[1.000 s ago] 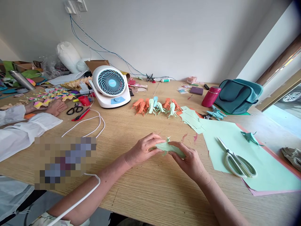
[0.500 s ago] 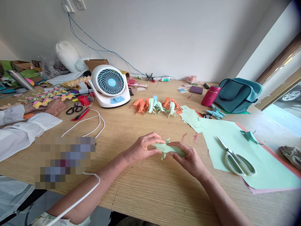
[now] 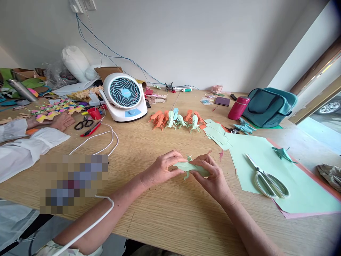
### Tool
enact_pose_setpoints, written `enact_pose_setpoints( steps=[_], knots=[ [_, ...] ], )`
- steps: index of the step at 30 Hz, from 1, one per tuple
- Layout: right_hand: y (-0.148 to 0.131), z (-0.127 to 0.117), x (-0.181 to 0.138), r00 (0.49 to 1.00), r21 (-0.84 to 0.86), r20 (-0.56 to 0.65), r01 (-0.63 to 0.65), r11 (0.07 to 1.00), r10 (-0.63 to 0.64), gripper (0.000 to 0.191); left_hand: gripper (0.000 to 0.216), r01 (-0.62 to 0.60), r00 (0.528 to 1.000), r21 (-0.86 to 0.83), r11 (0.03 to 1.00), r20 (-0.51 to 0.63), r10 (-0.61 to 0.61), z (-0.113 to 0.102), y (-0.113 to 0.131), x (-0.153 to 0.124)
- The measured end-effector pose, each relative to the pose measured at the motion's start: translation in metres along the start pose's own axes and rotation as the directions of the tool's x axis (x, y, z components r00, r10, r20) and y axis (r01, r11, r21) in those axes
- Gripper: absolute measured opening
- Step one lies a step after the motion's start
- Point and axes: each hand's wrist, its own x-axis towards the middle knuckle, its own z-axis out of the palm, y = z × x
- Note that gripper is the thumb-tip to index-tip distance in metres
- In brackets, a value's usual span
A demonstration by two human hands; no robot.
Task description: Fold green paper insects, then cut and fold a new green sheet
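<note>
Between my hands is a pale green folded paper figure (image 3: 189, 166), long and narrow, with thin legs sticking out on both sides. My left hand (image 3: 168, 166) pinches its left end between thumb and fingers. On its right part, my right hand (image 3: 210, 174) grips with the thumb below and fingers above. Farther back stands a row of finished origami insects, including an orange one (image 3: 159, 120) and a pale green one (image 3: 194, 122). Small cut green sheets (image 3: 217, 133) lie to their right. Scissors with white handles (image 3: 266, 181) rest on large green paper (image 3: 250, 156).
A white fan (image 3: 125, 94) stands back left, its white cable looping over the table. A co-worker's hand (image 3: 62, 121) rests at the left near black scissors (image 3: 84, 123). At the right are a pink bottle (image 3: 239, 107), a teal bag (image 3: 268, 108) and a teal paper insect (image 3: 282, 153).
My right hand has shifted slightly, its fingers more bent over the paper figure. Both hands keep hold of it, and the other things stay in place.
</note>
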Motion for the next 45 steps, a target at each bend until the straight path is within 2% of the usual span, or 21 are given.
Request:
enact_pose_setpoints(
  steps=[4,8,14,29,33,39,45],
  knots=[
    [-0.001,0.000,-0.001,0.998,-0.127,-0.057,0.018,0.992,-0.025,0.021,0.030,-0.022,1.000,0.057,0.998,-0.004,0.022,0.001,0.002,-0.001],
    [-0.003,0.001,-0.002,0.998,-0.194,-0.047,0.035,0.980,-0.045,0.024,0.026,-0.025,0.999,0.101,0.995,-0.025,0.027,0.003,0.005,-0.001],
    [-0.003,-0.001,-0.001,0.998,-0.126,0.020,0.057,0.990,-0.055,0.020,0.023,-0.001,0.999,0.061,0.998,-0.041,0.004,0.006,0.004,-0.001],
    [-0.001,-0.005,0.003,0.999,-0.013,0.001,0.049,0.999,-0.049,0.013,0.024,-0.083,0.989,0.085,0.993,-0.115,0.093,0.006,0.007,-0.001],
    [-0.002,-0.007,0.002,0.998,-0.026,0.009,0.057,0.998,-0.057,0.016,0.027,-0.052,0.989,0.045,0.998,-0.138,0.058,0.007,0.004,-0.001],
    [-0.005,-0.009,0.002,0.998,-0.012,-0.003,0.061,0.998,-0.061,0.016,0.030,-0.046,0.993,0.016,0.999,-0.112,0.048,0.005,0.005,0.000],
    [-0.013,-0.012,0.005,0.995,-0.055,-0.015,0.098,0.994,-0.099,0.019,0.027,-0.062,0.992,0.060,0.996,-0.110,0.069,0.003,0.011,0.001]
  ],
)
